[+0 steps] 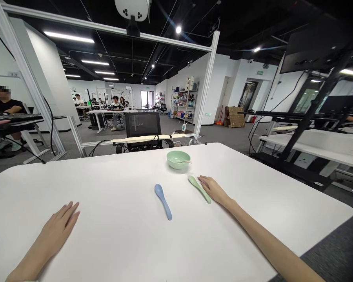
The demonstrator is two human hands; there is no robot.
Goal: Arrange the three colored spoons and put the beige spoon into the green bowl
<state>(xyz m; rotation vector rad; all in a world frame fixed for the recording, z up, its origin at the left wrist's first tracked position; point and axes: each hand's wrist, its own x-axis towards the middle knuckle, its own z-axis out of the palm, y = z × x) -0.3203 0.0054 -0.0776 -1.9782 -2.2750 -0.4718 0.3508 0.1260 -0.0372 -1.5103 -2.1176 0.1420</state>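
Observation:
My left hand lies on the left part of the white table, fingers stretched out, holding nothing. Farther right, my right hand rests just beside a light green spoon, with its fingers extended and nothing visibly gripped. Whether its fingers touch the spoon is hard to tell. A blue spoon lies between the hands, bowl end pointing away from me. Beyond the green spoon stands a green bowl with a pale-handled spoon in it, the handle leaning over the right rim.
A metal frame rises behind the table's far edge, with a black mesh chair past it. Dark stands and another white table are at the right. A person sits at the far left, and several others work at the back.

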